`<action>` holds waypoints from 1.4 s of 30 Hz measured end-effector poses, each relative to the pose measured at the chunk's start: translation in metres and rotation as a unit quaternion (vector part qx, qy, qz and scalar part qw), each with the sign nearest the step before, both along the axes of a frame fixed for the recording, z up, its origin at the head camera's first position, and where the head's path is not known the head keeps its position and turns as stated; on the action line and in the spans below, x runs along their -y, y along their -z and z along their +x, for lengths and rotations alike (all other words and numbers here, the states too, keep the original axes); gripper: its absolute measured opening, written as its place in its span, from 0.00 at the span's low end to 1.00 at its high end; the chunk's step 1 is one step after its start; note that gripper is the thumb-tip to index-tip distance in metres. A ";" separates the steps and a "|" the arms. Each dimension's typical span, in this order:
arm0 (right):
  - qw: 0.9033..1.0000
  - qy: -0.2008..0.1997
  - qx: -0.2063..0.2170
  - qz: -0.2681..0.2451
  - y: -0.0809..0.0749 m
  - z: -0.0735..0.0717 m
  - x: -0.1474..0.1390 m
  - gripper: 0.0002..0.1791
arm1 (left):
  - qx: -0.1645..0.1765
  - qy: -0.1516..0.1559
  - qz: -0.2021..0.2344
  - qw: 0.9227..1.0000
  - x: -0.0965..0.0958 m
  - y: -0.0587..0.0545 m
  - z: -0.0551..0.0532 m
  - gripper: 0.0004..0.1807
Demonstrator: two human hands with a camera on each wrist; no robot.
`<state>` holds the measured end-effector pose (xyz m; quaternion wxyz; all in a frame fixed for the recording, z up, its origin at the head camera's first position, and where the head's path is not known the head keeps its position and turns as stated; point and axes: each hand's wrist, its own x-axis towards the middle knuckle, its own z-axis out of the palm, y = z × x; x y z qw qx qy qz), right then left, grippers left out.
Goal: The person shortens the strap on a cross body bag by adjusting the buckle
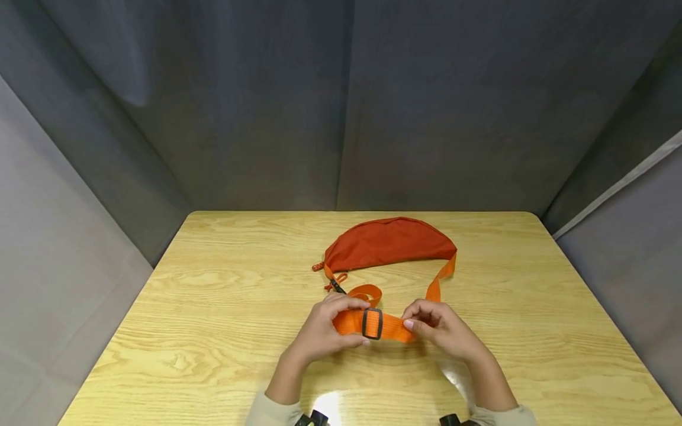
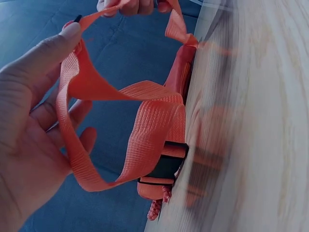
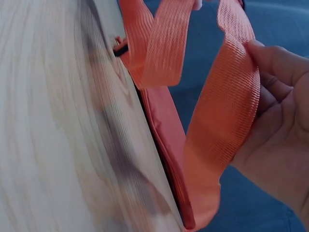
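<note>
A red-orange waist bag [image 1: 391, 241] lies on the table, its orange webbing strap [image 1: 396, 329] drawn toward me. My left hand [image 1: 324, 328] holds the strap at a dark rectangular slide buckle [image 1: 372, 323], thumb below and index finger above. In the left wrist view, the left thumb [image 2: 41, 55] is against the strap's upper end, and a loop of webbing [image 2: 149, 130] hangs beside the palm. Just right of the slide buckle, my right hand [image 1: 444, 331] pinches the strap between thumb and fingers. The right wrist view shows the strap [image 3: 222, 101] running down from that hand to the bag.
A black buckle piece [image 1: 337, 286] sits on the strap near the bag's left end, beside a red zipper cord [image 1: 340, 278]. The wood-grain table [image 1: 213, 307] extends to both sides. Dark grey curtains [image 1: 266, 118] stand behind it.
</note>
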<state>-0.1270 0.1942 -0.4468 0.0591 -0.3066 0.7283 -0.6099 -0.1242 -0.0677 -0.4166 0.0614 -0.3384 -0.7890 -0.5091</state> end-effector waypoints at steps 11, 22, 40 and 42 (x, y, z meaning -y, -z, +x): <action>0.998 -0.026 0.007 -0.059 0.005 -0.006 0.016 0.05 | -0.023 -0.004 -0.004 1.000 0.002 0.032 -0.014 0.29; 0.998 0.016 0.062 -0.007 0.003 -0.003 0.028 0.07 | -0.035 -0.012 -0.017 0.999 -0.001 0.035 -0.012 0.28; 0.999 -0.013 0.041 -0.033 0.014 -0.005 0.020 0.04 | -0.036 -0.002 -0.012 0.999 0.005 0.034 -0.015 0.28; 0.998 -0.021 0.043 -0.042 0.014 -0.005 0.025 0.04 | -0.030 -0.004 -0.013 0.999 0.006 0.034 -0.016 0.28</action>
